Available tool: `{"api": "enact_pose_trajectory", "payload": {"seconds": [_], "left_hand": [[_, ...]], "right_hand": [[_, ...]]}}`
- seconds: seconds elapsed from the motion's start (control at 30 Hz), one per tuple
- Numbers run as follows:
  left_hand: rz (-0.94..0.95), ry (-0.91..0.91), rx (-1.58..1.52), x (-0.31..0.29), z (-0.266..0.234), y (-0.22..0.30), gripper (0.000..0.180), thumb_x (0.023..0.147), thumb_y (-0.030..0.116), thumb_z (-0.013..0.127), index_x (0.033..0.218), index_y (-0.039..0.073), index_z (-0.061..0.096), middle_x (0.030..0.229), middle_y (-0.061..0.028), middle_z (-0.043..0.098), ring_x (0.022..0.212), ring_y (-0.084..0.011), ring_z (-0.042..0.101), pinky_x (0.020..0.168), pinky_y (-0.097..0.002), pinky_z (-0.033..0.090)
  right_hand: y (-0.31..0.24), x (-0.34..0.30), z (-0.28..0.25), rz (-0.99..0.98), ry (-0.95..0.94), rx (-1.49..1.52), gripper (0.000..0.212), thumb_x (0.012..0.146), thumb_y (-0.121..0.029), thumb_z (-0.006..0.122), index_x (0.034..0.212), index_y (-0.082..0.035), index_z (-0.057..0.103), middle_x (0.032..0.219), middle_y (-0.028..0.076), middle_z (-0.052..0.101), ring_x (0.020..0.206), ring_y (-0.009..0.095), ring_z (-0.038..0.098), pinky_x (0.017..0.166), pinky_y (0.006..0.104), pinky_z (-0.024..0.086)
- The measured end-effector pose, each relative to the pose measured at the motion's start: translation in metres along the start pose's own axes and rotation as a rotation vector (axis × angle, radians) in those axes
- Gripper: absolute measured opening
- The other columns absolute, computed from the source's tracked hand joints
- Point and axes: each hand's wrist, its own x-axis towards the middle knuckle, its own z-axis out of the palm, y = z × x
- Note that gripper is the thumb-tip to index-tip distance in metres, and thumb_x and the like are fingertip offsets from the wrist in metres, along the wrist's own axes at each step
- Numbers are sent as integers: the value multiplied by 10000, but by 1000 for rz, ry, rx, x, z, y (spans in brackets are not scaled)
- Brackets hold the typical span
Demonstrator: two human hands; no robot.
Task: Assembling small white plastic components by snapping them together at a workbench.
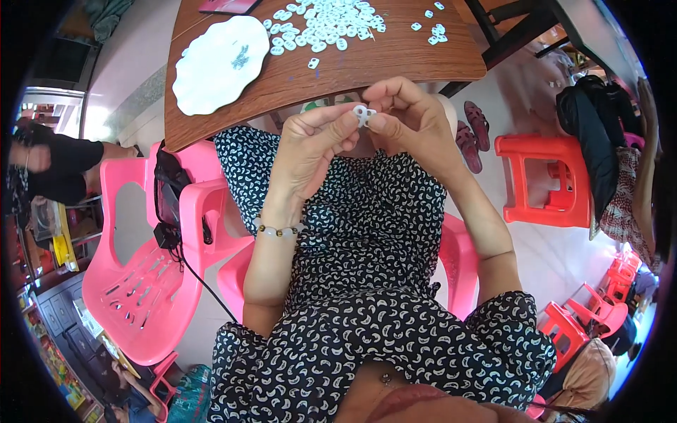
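Note:
Both hands meet in front of me over my lap, just below the wooden table's edge (282, 92). My left hand (310, 144) and my right hand (405, 116) pinch the same small white plastic piece (364, 114) between thumbs and forefingers. A bead bracelet sits on my left wrist (278, 230). On the table top lies a pile of several similar white pieces (324, 25), with a few loose ones (435, 32) to the right. A white scalloped plate (218, 63) rests on the table's left part.
I sit on a pink plastic chair (455, 261); another pink chair (144, 282) with a black device and cable stands at my left. A red stool (546, 180) and sandals (472, 130) are at right. Another person's dark sleeve (63, 166) shows at far left.

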Motion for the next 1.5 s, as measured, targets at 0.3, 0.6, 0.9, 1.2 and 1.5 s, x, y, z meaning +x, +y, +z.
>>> {"api": "enact_pose_trajectory", "payload": {"seconds": [0.3, 0.6, 0.9, 1.2, 1.5], "left_hand": [[-85, -91, -10, 0, -8, 6, 208, 847, 116, 693, 1006, -18, 680, 877, -64, 682, 719, -91, 614, 648, -196, 513], [-146, -31, 183, -3, -4, 11, 278, 879, 209, 666, 990, -45, 657, 844, -69, 666, 693, -105, 620, 645, -225, 520], [-86, -38, 21, -8, 2, 5, 226, 822, 221, 729, 856, 0, 698, 706, -21, 628, 608, -71, 571, 533, -173, 445], [-105, 13, 83, -10, -6, 3, 292, 875, 283, 675, 903, -8, 674, 732, -13, 616, 630, -69, 561, 559, -189, 449], [-103, -39, -10, -9, 3, 8, 295, 899, 290, 647, 870, -2, 675, 751, -18, 632, 632, -66, 552, 593, -190, 468]], "right_hand": [[4, 1, -6, -106, -173, -189, 358, 906, -216, 630, 1227, -59, 602, 1061, 33, 570, 874, 76, 541, 773, 208, 452], [-6, 6, 2, -190, -141, -467, 307, 882, -162, 585, 1134, 8, 628, 1070, 83, 586, 1001, 156, 554, 835, 260, 464], [6, 2, 4, -272, -97, -433, 360, 886, -258, 621, 1088, 40, 626, 1082, 98, 579, 1034, 193, 530, 933, 301, 381], [5, 6, 5, -168, -120, -420, 276, 850, -36, 609, 1119, 24, 609, 1112, 89, 565, 970, 156, 570, 781, 240, 485], [10, 7, -3, -346, -147, -340, 276, 875, -165, 647, 1106, -13, 641, 1052, 78, 595, 1011, 167, 519, 887, 296, 407]]}}
